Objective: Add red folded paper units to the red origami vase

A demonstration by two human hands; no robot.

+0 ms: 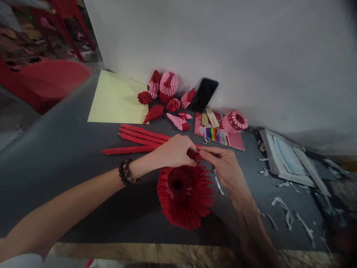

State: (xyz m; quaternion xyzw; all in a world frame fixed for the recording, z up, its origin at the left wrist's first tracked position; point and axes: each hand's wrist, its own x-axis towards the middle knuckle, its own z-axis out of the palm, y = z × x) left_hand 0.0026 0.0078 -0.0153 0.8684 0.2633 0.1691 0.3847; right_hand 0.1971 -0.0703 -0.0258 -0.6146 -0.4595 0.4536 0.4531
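Note:
A round red folded-paper piece (185,197) with a dark hole in its middle lies on the dark table in front of me. At its far edge, my left hand (180,150), with beaded bracelets on the wrist, pinches a small red paper part. My right hand (220,160) meets it from the right, thumb and forefinger closed on the end of the same red part. Long red paper strips (134,150) of linked folds lie beyond and left of my left hand, partly hidden by it.
Small pink and red paper pieces (169,83) and a black phone (205,95) stand by the wall. Nearby are a yellow sheet (119,98), a pink packet (235,141), a papers stack (290,156) and white scraps (283,208). Red chair (55,76) at left.

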